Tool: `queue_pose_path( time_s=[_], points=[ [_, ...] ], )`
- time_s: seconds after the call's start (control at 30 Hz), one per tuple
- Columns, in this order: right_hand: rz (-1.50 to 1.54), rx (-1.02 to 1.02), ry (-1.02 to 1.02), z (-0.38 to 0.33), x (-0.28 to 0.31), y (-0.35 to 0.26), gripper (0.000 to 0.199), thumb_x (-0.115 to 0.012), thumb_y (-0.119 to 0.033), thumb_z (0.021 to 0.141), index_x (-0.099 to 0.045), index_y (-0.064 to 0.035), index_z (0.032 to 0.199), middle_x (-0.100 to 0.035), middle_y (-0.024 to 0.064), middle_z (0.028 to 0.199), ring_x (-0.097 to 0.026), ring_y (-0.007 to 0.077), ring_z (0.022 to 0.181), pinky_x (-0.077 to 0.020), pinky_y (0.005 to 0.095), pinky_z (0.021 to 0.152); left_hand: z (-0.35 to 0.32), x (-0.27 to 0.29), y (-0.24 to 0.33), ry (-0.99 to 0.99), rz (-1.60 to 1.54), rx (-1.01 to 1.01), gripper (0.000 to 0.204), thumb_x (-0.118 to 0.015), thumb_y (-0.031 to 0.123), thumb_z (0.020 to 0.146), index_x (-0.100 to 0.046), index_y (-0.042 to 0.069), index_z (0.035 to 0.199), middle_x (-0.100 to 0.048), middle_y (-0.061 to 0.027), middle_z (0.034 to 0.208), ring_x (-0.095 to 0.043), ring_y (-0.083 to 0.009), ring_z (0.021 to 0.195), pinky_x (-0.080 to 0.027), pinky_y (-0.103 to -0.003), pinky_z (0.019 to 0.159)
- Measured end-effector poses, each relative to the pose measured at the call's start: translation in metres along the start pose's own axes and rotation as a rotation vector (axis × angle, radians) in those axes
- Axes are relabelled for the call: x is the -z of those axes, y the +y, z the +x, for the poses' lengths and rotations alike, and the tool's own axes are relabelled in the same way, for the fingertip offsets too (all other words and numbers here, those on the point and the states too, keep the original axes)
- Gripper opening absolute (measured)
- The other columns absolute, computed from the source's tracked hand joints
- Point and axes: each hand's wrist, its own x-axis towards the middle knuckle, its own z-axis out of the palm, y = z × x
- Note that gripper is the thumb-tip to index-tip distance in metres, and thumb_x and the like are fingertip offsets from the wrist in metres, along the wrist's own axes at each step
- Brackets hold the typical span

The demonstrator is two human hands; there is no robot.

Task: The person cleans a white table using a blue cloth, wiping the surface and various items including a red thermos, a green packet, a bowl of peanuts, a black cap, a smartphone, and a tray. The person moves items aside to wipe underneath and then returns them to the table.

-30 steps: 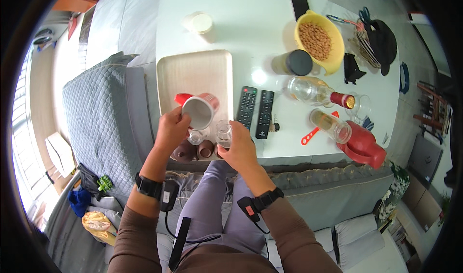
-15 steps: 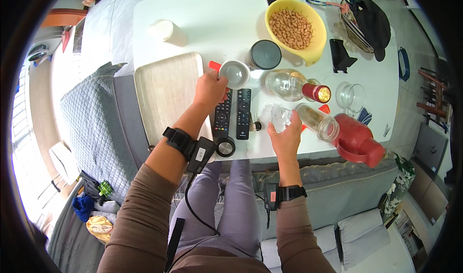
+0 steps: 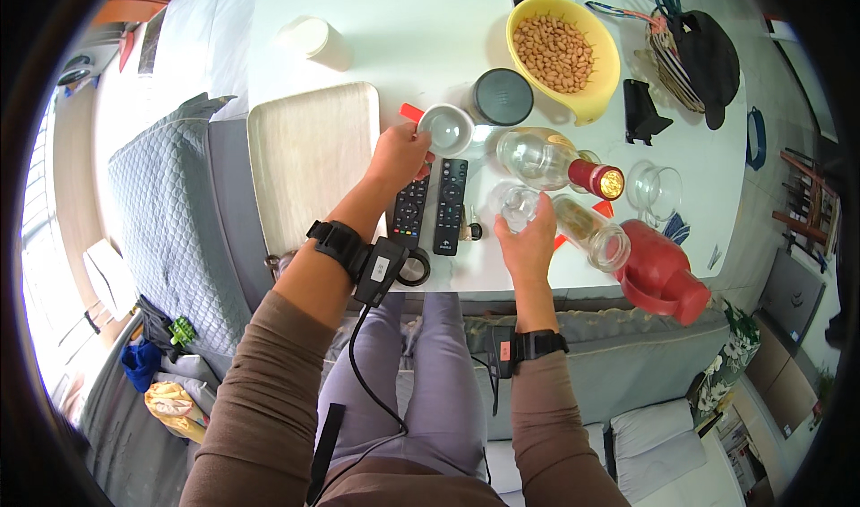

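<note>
My left hand [image 3: 400,156] is closed on a white cup [image 3: 446,130] with a grey-white inside, beside the far end of two black remotes. A red strip [image 3: 411,113] sticks out by the cup's rim; whether it belongs to the cup I cannot tell. In my right hand [image 3: 528,241], fingers and thumb grip a small clear glass [image 3: 517,205]. Just beyond that glass a clear bottle [image 3: 530,156] with a red-and-gold cap lies on its side. A glass jar [image 3: 587,229] with brownish contents lies right of my right hand.
A beige tray [image 3: 313,104] lies left of the remotes [image 3: 450,207]. Farther off stand a white cup [image 3: 313,39], a dark-lidded jar [image 3: 503,97] and a yellow bowl [image 3: 609,59] of nuts. To the right are a red jug [image 3: 658,279], a glass container [image 3: 658,189] and a black holder [image 3: 640,113].
The whole view has shifted slightly. My right hand and the glass have moved a little away from me and left. My left hand keeps its hold on the white cup.
</note>
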Motion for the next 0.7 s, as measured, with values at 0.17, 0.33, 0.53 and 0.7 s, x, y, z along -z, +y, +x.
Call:
queue_pose_path(
  time_s=[0.17,0.33,0.53,0.7],
  points=[
    [0.012,0.080,-0.002,0.004,0.001,-0.003,0.086,-0.075,-0.023,0.071,-0.028,0.0030,0.139,-0.039,0.0262,0.136,-0.039,0.0397,0.126,-0.0321,0.0446,0.105,-0.028,0.030,-0.003,0.033,-0.039,0.090,0.046,-0.054,0.041,0.092,-0.060,-0.002,0.106,-0.064,-0.0124,0.087,-0.060,-0.0157,0.061,-0.050,-0.028,0.056],
    [-0.162,0.351,0.125,-0.037,0.003,-0.038,0.082,-0.074,-0.032,0.077,-0.031,0.0013,0.138,-0.038,0.0280,0.137,-0.038,0.0429,0.126,-0.0324,0.0470,0.105,-0.103,0.114,-0.065,0.417,-0.011,-0.228,0.047,-0.044,0.040,0.098,-0.057,0.003,0.124,-0.064,-0.0136,0.106,-0.061,-0.0181,0.095,-0.047,-0.029,0.083],
    [0.090,0.671,-0.278,-0.126,-0.074,-0.111,0.068,-0.074,-0.016,0.073,-0.041,-0.0030,0.132,-0.045,0.0228,0.132,-0.042,0.0425,0.123,-0.0379,0.0455,0.102,-0.175,0.179,-0.164,0.562,0.686,-0.211,0.041,-0.057,0.025,0.091,-0.054,0.000,0.124,-0.053,-0.0195,0.128,-0.045,-0.0325,0.124,-0.034,-0.039,0.104],
    [-0.108,0.670,-0.382,-0.145,-0.148,-0.153,0.081,-0.075,-0.012,0.070,-0.034,-0.0101,0.139,-0.035,0.0238,0.139,-0.039,0.0424,0.125,-0.0380,0.0444,0.103,-0.204,0.172,-0.204,0.288,0.606,-0.243,0.090,-0.077,0.022,0.068,-0.030,0.004,0.142,-0.025,-0.0227,0.148,-0.028,-0.0369,0.136,-0.027,-0.041,0.111]
  ],
)
